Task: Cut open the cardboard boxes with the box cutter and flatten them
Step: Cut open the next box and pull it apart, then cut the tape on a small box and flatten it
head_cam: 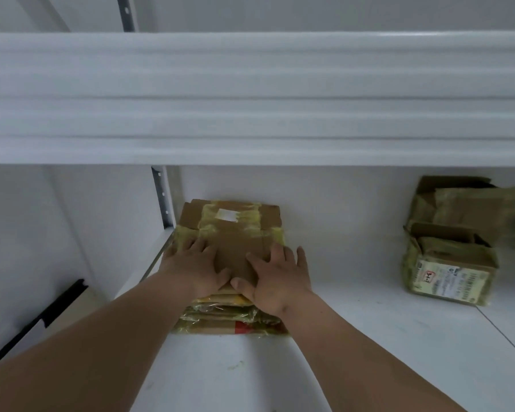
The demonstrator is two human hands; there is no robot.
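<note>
Both hands lie flat, palms down, on a stack [231,315] of flattened cardboard at the left end of a white shelf [354,337]. Left hand [195,267] spreads its fingers wide over the left part of the top sheet [235,230], its fingertips reaching the yellowish tape at the sheet's left edge. Right hand [275,279] rests just beside it, fingers splayed and straight, thumb touching the sheet's near edge. Neither hand grips anything; both press with open palms.

Pressing appears to be the step in hand: the top sheet, already cut open and laid down, is being squashed flat onto the layers beneath, which show tape, clear film and a red patch along their near edges. Behind the stack stands the shelf's back wall, and an upper shelf [256,99] overhangs the scene.

Two boxes [452,242] sit well apart at the far right of the shelf, one behind the other, flaps loose but bodies not yet flattened; the nearer one bears a printed label [451,282]. No box cutter is visible, so its whereabouts cannot be told.

Judging by what is left, the next move calls for lifting the hands off the stack, reaching right for a box, and finding the cutter if any tape seams remain uncut.
</note>
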